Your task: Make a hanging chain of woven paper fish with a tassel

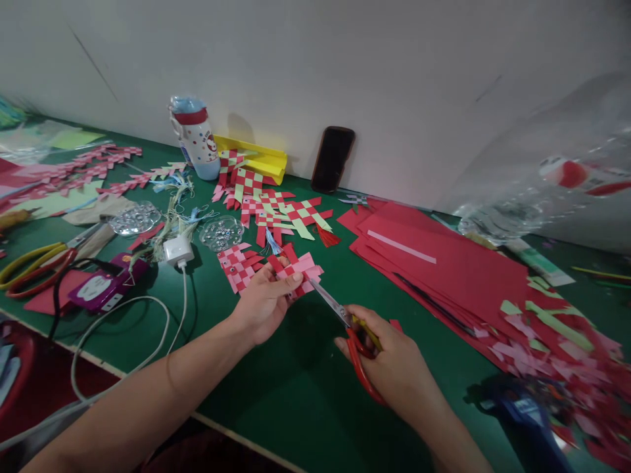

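Note:
Between thumb and fingers, my left hand (269, 295) pinches a woven paper fish (308, 266) of red and pink strips. My right hand (389, 355) grips scissors (352, 328) with one red and one yellow handle. Their blade tips touch or lie very close to the lower right edge of the woven paper; I cannot tell if they cut into it. Just left of my left hand lies another red and pink woven fish (237, 268). More woven fish (266, 207) in red, pink and pale green are piled behind, some with tassels.
Red paper sheets (409, 256) and a heap of paper scraps (566, 368) lie on the right. A phone (332, 159) leans on the wall near a bottle (197, 141). Bead trays (221, 234), a white charger (178, 251) with cable and other scissors (39, 269) occupy the left.

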`<state>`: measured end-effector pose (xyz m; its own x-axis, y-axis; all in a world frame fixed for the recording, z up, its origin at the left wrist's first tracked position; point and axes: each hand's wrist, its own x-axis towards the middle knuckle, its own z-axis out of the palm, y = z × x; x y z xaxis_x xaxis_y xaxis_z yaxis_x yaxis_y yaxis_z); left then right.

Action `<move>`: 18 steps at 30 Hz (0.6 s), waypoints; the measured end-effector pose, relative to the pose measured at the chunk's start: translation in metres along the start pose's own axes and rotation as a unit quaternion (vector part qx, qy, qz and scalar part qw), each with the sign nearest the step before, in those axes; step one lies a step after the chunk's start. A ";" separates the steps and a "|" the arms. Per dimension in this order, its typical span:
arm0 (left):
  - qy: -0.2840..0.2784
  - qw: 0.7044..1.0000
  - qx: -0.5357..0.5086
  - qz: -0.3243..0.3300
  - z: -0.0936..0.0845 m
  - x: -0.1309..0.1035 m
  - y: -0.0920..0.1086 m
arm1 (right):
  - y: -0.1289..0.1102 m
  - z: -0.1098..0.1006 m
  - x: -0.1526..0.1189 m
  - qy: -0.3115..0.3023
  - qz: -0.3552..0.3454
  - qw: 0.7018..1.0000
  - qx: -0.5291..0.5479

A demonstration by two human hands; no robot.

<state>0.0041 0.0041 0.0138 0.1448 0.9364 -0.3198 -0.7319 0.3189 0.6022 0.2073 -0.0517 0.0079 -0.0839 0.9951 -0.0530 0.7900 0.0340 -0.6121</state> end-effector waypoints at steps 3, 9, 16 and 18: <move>-0.011 1.000 -0.003 -0.003 -0.001 0.000 -0.001 | 0.000 0.000 0.000 -0.001 -0.001 1.000 0.006; -0.020 1.000 -0.005 -0.006 -0.002 0.000 -0.001 | 0.002 0.002 0.000 0.007 -0.004 1.000 0.012; -0.013 1.000 -0.006 -0.005 -0.001 0.000 -0.001 | 0.004 0.004 0.001 0.014 -0.013 1.000 0.010; -0.012 1.000 -0.007 -0.004 -0.001 0.000 -0.001 | 0.004 0.004 0.001 0.015 -0.012 1.000 0.013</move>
<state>0.0041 0.0041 0.0127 0.1674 0.9370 -0.3067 -0.7393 0.3251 0.5896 0.2076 -0.0510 0.0019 -0.0840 0.9964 -0.0145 0.7721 0.0558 -0.6331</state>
